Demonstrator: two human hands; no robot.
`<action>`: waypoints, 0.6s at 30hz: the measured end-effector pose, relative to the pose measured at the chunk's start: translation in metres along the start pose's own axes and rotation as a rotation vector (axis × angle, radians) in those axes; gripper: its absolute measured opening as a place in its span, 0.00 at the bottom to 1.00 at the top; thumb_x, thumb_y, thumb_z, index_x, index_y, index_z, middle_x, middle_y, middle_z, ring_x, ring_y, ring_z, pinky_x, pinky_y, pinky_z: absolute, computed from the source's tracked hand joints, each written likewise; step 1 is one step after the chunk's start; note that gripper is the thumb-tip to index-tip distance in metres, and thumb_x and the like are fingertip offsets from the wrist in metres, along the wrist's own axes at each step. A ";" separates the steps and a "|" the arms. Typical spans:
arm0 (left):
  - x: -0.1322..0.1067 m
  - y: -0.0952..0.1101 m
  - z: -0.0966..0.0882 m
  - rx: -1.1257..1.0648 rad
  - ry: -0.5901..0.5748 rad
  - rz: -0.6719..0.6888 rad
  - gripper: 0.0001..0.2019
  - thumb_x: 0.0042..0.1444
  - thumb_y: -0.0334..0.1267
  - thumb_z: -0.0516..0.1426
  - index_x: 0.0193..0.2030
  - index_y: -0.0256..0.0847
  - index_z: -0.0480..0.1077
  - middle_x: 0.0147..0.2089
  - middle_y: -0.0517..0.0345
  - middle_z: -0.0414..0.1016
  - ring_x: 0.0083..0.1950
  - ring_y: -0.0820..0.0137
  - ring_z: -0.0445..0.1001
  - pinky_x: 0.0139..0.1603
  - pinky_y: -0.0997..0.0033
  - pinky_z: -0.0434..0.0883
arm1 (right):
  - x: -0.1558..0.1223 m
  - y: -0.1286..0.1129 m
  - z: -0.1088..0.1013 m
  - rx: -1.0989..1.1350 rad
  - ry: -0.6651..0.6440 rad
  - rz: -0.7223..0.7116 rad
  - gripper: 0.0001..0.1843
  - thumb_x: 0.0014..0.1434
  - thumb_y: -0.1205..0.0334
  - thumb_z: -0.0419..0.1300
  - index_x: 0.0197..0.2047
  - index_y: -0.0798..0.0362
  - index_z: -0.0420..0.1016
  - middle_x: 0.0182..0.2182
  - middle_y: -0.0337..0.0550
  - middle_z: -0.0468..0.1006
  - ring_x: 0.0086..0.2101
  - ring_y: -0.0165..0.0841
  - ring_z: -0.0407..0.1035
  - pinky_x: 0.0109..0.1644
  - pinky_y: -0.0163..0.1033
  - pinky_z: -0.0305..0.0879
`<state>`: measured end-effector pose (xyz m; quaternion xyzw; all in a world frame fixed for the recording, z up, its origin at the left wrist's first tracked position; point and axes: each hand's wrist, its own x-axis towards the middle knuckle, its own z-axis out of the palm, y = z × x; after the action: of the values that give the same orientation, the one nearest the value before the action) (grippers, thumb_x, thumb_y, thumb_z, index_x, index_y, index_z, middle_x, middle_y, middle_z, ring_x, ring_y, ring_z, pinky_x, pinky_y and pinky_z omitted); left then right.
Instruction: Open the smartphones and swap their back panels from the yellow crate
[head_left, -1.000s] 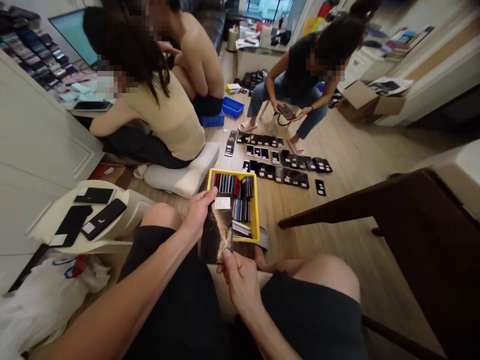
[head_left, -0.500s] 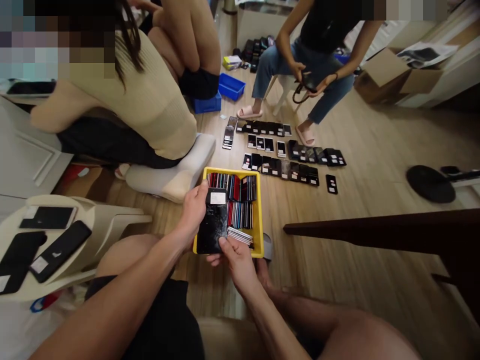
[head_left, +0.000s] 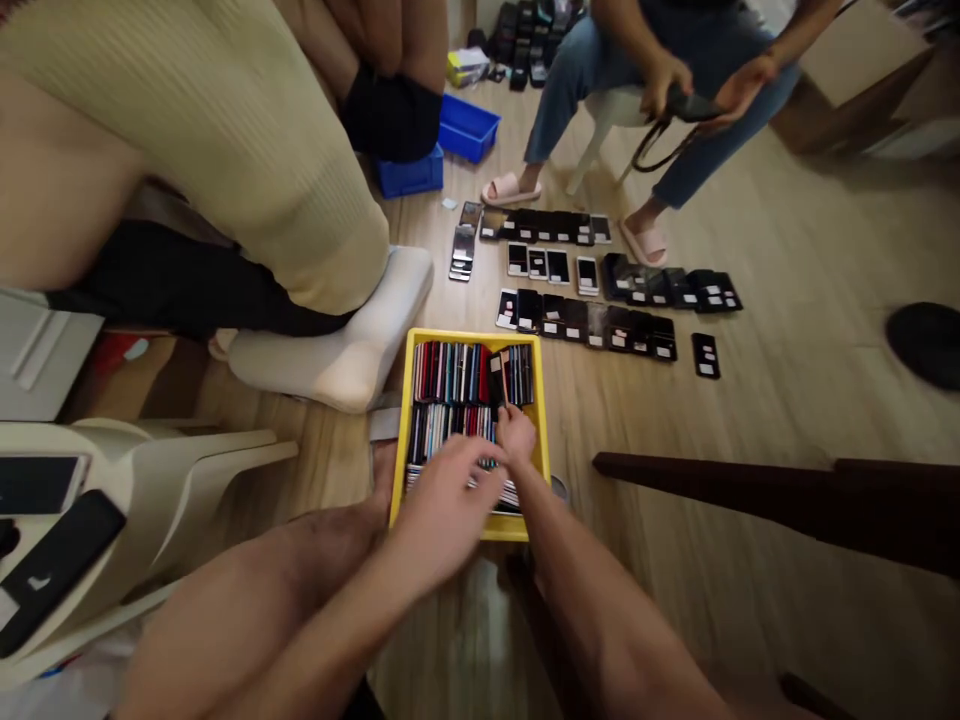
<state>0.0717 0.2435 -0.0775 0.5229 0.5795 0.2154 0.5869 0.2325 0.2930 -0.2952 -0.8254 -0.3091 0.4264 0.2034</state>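
A yellow bin (head_left: pixel 545 450) stands on the floor between my legs, packed with rows of smartphones (head_left: pixel 448 372) on edge. My right hand (head_left: pixel 517 437) is inside it at the right, closed on the lower end of a black smartphone (head_left: pixel 496 385) with a white label. That phone tilts among the others in the back row. My left hand (head_left: pixel 456 492) hovers over the front of the bin, slightly blurred, its fingers curved and apart with nothing visible in them. It hides part of the front rows.
Labelled phones (head_left: pixel 575 318) lie in rows on the floor beyond the bin. A seated co-worker (head_left: pixel 592 90) handles a dark device (head_left: pixel 691 105) with a strap. Another person's socked foot (head_left: pixel 352 350) is close left. A stool (head_left: pixel 112 440) bears phones; a dark table leg (head_left: pixel 712 480) juts in right.
The black phone has gone from both my hands above the bin down into its back row, held by my right hand. My left hand has let go. The view has shifted downward.
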 end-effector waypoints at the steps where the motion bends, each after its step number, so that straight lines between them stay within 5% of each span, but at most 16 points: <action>1: -0.003 0.002 0.004 0.045 -0.089 -0.001 0.08 0.61 0.36 0.55 0.42 0.44 0.76 0.46 0.56 0.77 0.44 0.65 0.76 0.49 0.62 0.72 | 0.012 -0.004 0.006 -0.066 0.029 0.006 0.17 0.69 0.54 0.61 0.56 0.54 0.74 0.54 0.49 0.76 0.50 0.40 0.74 0.54 0.52 0.73; 8: -0.010 0.008 0.000 0.201 -0.266 -0.048 0.09 0.66 0.35 0.52 0.46 0.46 0.73 0.49 0.57 0.76 0.52 0.61 0.73 0.54 0.59 0.69 | 0.053 -0.014 0.041 -0.390 0.033 -0.065 0.18 0.69 0.55 0.61 0.58 0.54 0.73 0.53 0.49 0.77 0.48 0.40 0.75 0.52 0.51 0.75; 18: -0.011 0.014 0.008 0.178 -0.331 -0.060 0.10 0.65 0.34 0.52 0.45 0.45 0.74 0.49 0.54 0.77 0.53 0.61 0.74 0.56 0.60 0.69 | 0.048 0.000 0.012 -0.670 0.262 -0.210 0.19 0.72 0.55 0.57 0.60 0.56 0.72 0.54 0.51 0.76 0.54 0.43 0.72 0.58 0.54 0.69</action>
<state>0.0814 0.2358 -0.0619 0.5836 0.5071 0.0565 0.6317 0.2439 0.3265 -0.3291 -0.8575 -0.4859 0.1692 0.0027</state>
